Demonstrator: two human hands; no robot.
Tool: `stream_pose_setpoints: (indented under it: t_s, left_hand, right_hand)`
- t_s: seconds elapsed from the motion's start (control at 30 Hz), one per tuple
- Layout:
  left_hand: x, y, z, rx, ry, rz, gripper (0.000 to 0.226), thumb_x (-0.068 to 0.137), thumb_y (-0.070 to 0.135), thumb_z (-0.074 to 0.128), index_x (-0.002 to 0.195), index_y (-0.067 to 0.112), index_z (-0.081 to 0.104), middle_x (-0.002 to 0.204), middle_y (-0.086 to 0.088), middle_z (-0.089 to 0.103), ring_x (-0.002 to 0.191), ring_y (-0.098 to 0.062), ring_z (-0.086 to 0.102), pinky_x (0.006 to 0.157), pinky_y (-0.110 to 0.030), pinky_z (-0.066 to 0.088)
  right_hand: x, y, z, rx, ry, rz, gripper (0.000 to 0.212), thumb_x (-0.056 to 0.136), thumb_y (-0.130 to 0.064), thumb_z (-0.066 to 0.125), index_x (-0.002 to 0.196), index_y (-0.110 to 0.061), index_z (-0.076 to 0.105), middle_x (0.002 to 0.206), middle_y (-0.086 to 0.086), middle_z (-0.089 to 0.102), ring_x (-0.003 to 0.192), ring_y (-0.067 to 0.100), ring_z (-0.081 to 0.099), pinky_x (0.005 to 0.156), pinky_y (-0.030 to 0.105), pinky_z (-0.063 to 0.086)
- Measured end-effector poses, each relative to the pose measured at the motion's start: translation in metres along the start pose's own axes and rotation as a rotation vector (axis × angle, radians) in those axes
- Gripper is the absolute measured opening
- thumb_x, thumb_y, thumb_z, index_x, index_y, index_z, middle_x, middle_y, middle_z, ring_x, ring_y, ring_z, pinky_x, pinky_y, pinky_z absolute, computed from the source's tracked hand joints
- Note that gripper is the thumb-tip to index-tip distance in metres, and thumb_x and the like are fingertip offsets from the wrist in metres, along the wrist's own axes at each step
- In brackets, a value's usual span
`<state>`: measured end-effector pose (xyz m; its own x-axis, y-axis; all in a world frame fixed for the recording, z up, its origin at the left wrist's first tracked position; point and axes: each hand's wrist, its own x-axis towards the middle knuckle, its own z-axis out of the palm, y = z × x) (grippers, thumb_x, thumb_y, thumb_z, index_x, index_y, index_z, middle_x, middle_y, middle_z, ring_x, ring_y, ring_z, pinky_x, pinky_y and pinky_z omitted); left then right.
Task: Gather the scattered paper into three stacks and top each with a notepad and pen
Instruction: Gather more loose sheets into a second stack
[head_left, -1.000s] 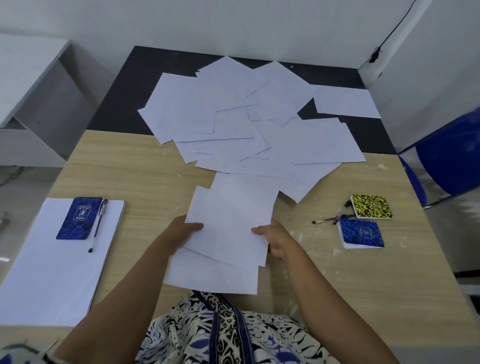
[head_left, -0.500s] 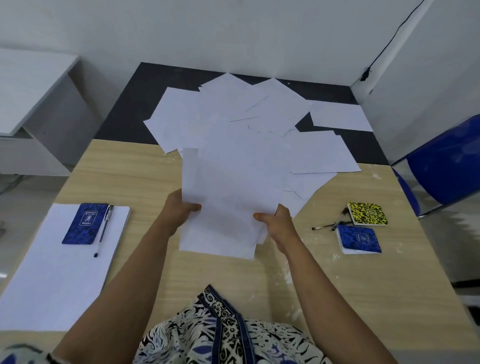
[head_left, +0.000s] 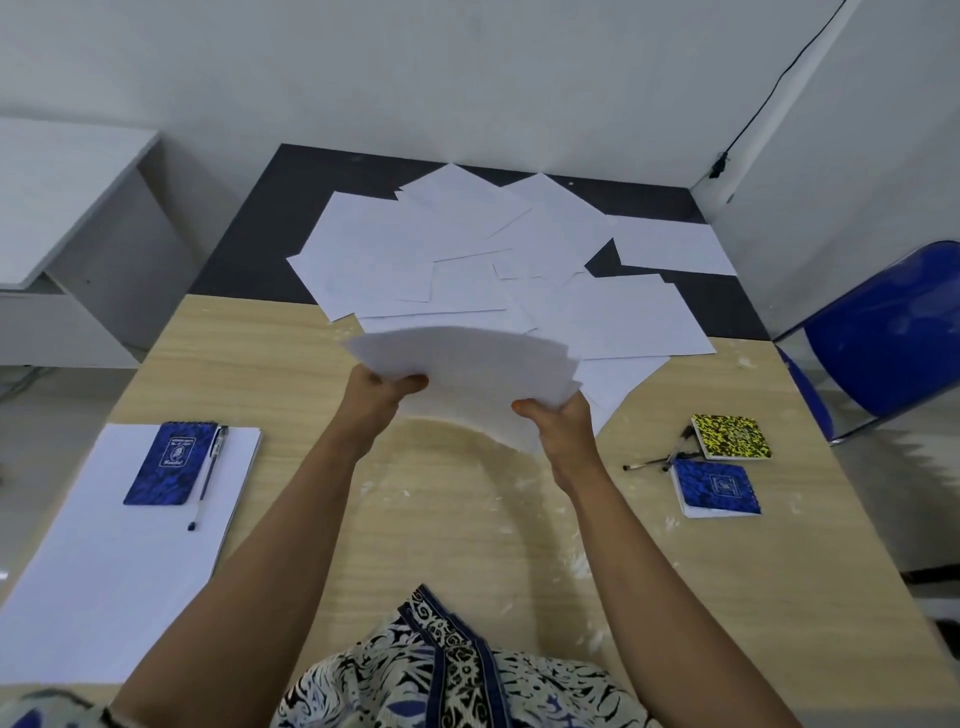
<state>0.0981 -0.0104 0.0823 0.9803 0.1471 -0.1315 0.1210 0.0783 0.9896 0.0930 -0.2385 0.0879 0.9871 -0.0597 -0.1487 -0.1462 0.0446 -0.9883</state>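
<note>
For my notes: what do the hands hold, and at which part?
Both hands, left hand and right hand, grip one bundle of paper sheets at its near corners.

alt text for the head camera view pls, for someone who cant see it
Both hands, left hand and right hand, hold a bundle of white paper sheets above a light wooden table, with scattered white sheets beyond. At left, a finished paper stack carries a blue notepad and pen.
</note>
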Motion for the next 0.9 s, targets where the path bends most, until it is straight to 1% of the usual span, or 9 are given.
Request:
stream_pose_setpoints:
  t_s: [0.1,0.23,0.3,0.37,0.47,0.53,0.63,0.8,0.9]
  left_hand:
    - [0.002,0.001,0.001,0.027,0.012,0.014,0.03,0.081,0.003,0.071,0.107,0.017,0.067,0.103,0.003,0.072,0.095,-0.011,0.067,0.079,-0.026,0.051]
    - [0.003,0.004,0.002,0.034,0.029,0.006,0.025,0.086,0.01,0.069,0.11,0.013,0.066,0.105,0.001,0.071,0.095,-0.015,0.067,0.08,-0.029,0.051]
    - [0.003,0.005,0.003,0.006,0.036,0.002,0.026,0.086,0.011,0.068,0.112,0.012,0.066,0.106,0.0,0.072,0.095,-0.017,0.068,0.08,-0.031,0.053]
    - [0.004,0.005,0.002,-0.014,0.031,-0.011,0.031,0.084,0.013,0.07,0.115,0.013,0.065,0.108,-0.001,0.071,0.097,-0.02,0.068,0.081,-0.035,0.054]
    - [0.007,0.002,0.0,0.024,0.012,-0.031,0.044,0.076,0.021,0.073,0.119,0.017,0.062,0.112,0.0,0.07,0.103,-0.022,0.066,0.088,-0.042,0.053]
    - [0.009,-0.001,-0.001,0.054,0.007,-0.047,0.043,0.078,0.021,0.072,0.119,0.017,0.062,0.113,0.0,0.07,0.103,-0.023,0.066,0.091,-0.045,0.053]
    - [0.014,-0.005,-0.002,0.105,0.012,-0.05,0.032,0.089,0.019,0.067,0.12,0.013,0.062,0.113,-0.002,0.069,0.101,-0.023,0.066,0.091,-0.047,0.054]
    - [0.027,-0.009,-0.002,0.095,0.088,-0.07,0.027,0.091,0.019,0.065,0.116,0.01,0.065,0.108,-0.005,0.071,0.096,-0.022,0.069,0.086,-0.045,0.056]
    - [0.038,-0.009,-0.002,0.055,0.125,-0.107,0.035,0.089,0.016,0.067,0.123,0.01,0.061,0.114,-0.002,0.069,0.1,-0.02,0.068,0.088,-0.04,0.055]
  right_hand:
    - [0.004,-0.001,-0.001,-0.024,0.003,-0.008,0.033,0.071,-0.006,0.07,0.101,-0.019,0.061,0.099,0.003,0.065,0.092,0.018,0.062,0.078,0.032,0.049]
    - [0.006,-0.003,0.003,0.015,0.017,0.009,0.022,0.081,0.0,0.066,0.094,-0.018,0.065,0.088,-0.004,0.069,0.079,0.004,0.066,0.074,0.025,0.05]
    - [0.009,-0.003,0.005,0.044,0.03,0.007,0.022,0.077,-0.005,0.068,0.096,-0.016,0.067,0.09,-0.002,0.069,0.083,0.009,0.066,0.075,0.026,0.05]
    - [0.011,-0.002,0.007,0.07,0.022,0.017,0.034,0.072,-0.013,0.068,0.106,-0.012,0.063,0.094,0.0,0.068,0.089,0.015,0.065,0.077,0.03,0.052]
    - [0.015,0.006,0.012,0.082,-0.01,0.068,0.045,0.073,-0.012,0.067,0.117,-0.015,0.056,0.105,0.004,0.066,0.097,0.019,0.064,0.08,0.032,0.053]
    - [0.018,0.011,0.013,0.042,-0.011,0.088,0.042,0.079,-0.008,0.065,0.118,-0.018,0.055,0.111,0.005,0.064,0.101,0.019,0.061,0.079,0.028,0.05]
    - [0.022,0.016,0.015,-0.013,-0.01,0.093,0.032,0.087,-0.005,0.058,0.116,-0.017,0.057,0.107,0.001,0.064,0.098,0.015,0.059,0.073,0.021,0.046]
    - [0.033,0.026,0.017,-0.109,0.0,0.059,0.022,0.088,-0.016,0.066,0.106,-0.026,0.059,0.106,-0.002,0.066,0.101,0.016,0.063,0.082,0.026,0.051]
    - [0.043,0.031,0.018,-0.196,-0.007,0.039,0.026,0.088,-0.021,0.067,0.112,-0.028,0.058,0.103,-0.012,0.066,0.101,0.013,0.063,0.088,0.026,0.049]
